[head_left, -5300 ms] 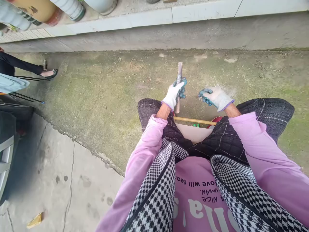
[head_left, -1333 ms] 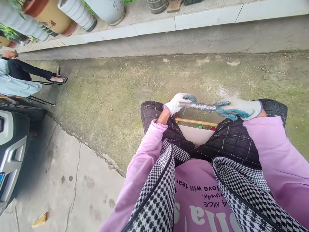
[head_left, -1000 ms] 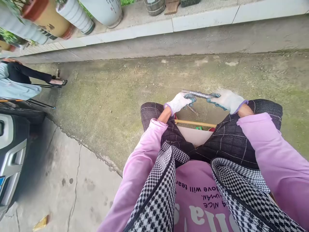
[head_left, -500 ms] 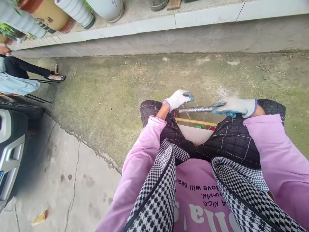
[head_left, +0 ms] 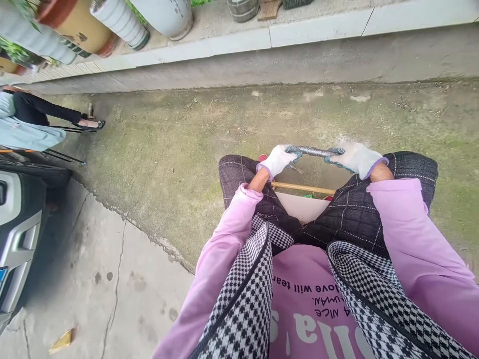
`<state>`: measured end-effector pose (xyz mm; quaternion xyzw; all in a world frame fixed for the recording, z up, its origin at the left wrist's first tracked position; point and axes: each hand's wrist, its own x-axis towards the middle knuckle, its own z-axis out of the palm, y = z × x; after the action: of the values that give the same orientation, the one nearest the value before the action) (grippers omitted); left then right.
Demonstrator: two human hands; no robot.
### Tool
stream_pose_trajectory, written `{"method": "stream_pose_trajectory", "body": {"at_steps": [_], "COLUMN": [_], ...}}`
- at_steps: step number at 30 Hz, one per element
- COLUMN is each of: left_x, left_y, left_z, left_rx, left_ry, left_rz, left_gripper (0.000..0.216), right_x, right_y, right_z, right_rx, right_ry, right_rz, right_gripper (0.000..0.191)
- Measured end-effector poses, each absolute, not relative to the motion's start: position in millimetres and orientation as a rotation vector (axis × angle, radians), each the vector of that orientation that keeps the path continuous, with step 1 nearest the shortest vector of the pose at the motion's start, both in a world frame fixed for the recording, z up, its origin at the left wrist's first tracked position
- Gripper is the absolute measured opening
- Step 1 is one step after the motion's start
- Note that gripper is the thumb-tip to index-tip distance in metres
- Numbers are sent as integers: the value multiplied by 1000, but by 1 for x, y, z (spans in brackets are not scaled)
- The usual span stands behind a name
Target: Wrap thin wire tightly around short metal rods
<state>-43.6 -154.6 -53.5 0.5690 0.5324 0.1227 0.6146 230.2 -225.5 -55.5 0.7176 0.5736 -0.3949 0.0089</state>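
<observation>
Between my hands, above the gap between my knees, is a grey rod (head_left: 313, 150) with a silvery wrapping along its middle, possibly wound wire. My left hand (head_left: 281, 160), in a white glove with blue-grey coated fingers, is closed around the rod's left end. A matching glove covers my right hand (head_left: 354, 158), whose fingers grip the other end. The rod tilts slightly down to the right. Just below my left hand a greyish, stick-like piece (head_left: 296, 169) shows, partly hidden. A wooden stick (head_left: 305, 188) spans the gap between my thighs, with a pale board (head_left: 303, 207) behind it.
A raised ledge (head_left: 232, 42) with pots, among them a yellow pot (head_left: 80, 30), runs along the far side. At the left a seated person's legs (head_left: 48, 107) and the front of a car (head_left: 18, 234) show. A yellowish scrap (head_left: 61, 341) lies on the concrete.
The rod and my right hand have moved up and left. My left hand, earlier just off the rod with a thin strand near its fingers, now holds the rod's left end.
</observation>
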Motion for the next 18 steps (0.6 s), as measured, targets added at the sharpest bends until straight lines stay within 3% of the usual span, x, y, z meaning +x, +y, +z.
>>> {"method": "stream_pose_trajectory", "body": {"at_steps": [7,12,15,18], "left_x": [-50,-44,-34,-29], "left_y": [-153,-158,-165,-165], "left_z": [-59,-56,-59,-66], "left_rx": [1633,1550,1283,1206], "left_ry": [1329,1314,1210,1136], "left_rz": [312,323,219,194], "left_gripper": [32,27,10,6], "right_x": [228,230,228,226], "right_y": [-223,-222,-228,-239], "right_z": [-58,-53,-45,-34], "right_rx": [2139,2253,2467,2511], "right_ry": [1765,1809,1653,1573], "right_rz": [-1134,-1088,-1371,-1965], "right_gripper": [37,22,25,39]}}
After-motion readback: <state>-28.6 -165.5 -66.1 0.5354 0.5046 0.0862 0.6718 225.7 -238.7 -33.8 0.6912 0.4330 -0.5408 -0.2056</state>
